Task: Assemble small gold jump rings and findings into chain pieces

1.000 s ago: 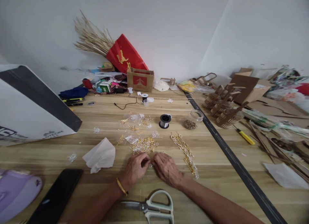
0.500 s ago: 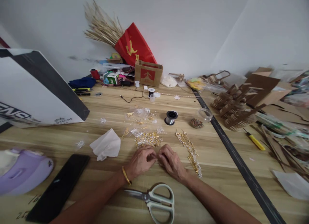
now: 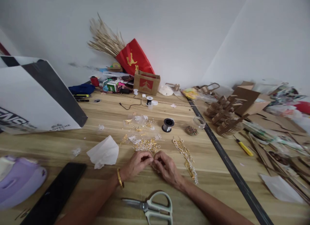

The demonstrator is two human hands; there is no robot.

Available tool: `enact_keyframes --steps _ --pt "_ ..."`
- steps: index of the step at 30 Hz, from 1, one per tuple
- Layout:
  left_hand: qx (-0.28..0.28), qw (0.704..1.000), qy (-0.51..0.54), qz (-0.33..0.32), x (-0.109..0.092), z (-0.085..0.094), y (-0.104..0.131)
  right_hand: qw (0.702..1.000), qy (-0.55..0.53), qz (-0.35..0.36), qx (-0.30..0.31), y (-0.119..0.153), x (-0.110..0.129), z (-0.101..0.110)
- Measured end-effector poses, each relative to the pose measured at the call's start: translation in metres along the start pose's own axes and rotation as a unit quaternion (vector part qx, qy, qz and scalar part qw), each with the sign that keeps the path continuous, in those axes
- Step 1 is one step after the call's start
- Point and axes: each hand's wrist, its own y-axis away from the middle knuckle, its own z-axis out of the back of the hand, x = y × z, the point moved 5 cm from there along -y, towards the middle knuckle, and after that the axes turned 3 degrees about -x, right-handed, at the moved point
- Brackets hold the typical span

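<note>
My left hand (image 3: 138,164) and my right hand (image 3: 167,168) meet fingertip to fingertip just in front of a heap of gold and silver beads (image 3: 146,145). Both are closed in a pinch; whatever lies between the fingers is too small to make out. To the right of my right hand, several gold and silver beaded strands (image 3: 186,160) lie stretched along the table. Scissors with pale green handles (image 3: 155,205) rest below my hands, blades pointing left. Behind the heap are small bags of findings (image 3: 139,121) and a spool of thin wire (image 3: 168,125).
A white tissue (image 3: 104,152), a black phone-like slab (image 3: 56,192) and a purple object (image 3: 20,181) lie on the left, below a large white box (image 3: 36,99). Rightward stand a jar of beads (image 3: 192,130), small woven baskets (image 3: 224,116) and a yellow cutter (image 3: 244,148).
The camera view has shifted, so the table's contents appear lower and slightly to the left. My hands stay together in the same pinching pose.
</note>
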Motion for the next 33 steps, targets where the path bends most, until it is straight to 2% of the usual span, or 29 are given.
enact_keyframes --steps 4,9,19,27,33 --pt "-0.027 0.999 -0.019 0.007 -0.003 0.005 -0.004 0.998 -0.035 -0.048 0.009 -0.008 -0.005 -0.001" --pt "-0.075 0.996 -0.023 0.033 -0.001 0.007 -0.009 1.0 0.015 -0.016 -0.01 -0.018 -0.007 0.003" --pt "-0.113 0.99 -0.078 0.04 0.001 0.003 -0.007 1.0 0.011 -0.003 -0.018 -0.014 -0.015 0.003" --pt "-0.134 0.987 -0.038 0.084 0.007 -0.003 -0.003 1.0 0.015 0.022 0.0 -0.012 -0.017 0.004" --pt "-0.145 0.986 -0.02 0.074 0.013 -0.006 0.0 0.998 0.023 0.055 0.004 -0.012 -0.019 0.002"
